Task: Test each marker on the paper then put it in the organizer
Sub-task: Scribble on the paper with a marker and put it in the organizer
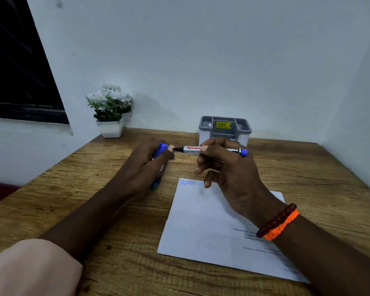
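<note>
Right hand [226, 165] fingers grip uncapped marker [209, 150] above paper's [201, 221] far edge; left hand [150, 163] holds its cap [162, 148].

Head view looks forward and down, close over the desk [94, 210].

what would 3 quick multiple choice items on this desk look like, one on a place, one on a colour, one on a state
1. Where is the organizer?
A. by the far wall
B. on the paper
C. under the window

2. What colour is the scribble on the paper?
A. red
B. blue
C. green

3. What state is the marker in the right hand?
A. capped
B. uncapped
C. in the organizer

Key: A, it stands at the desk's back edge; B, the zigzag is blue; B, its black tip is bare and the left hand holds the blue cap.
</note>
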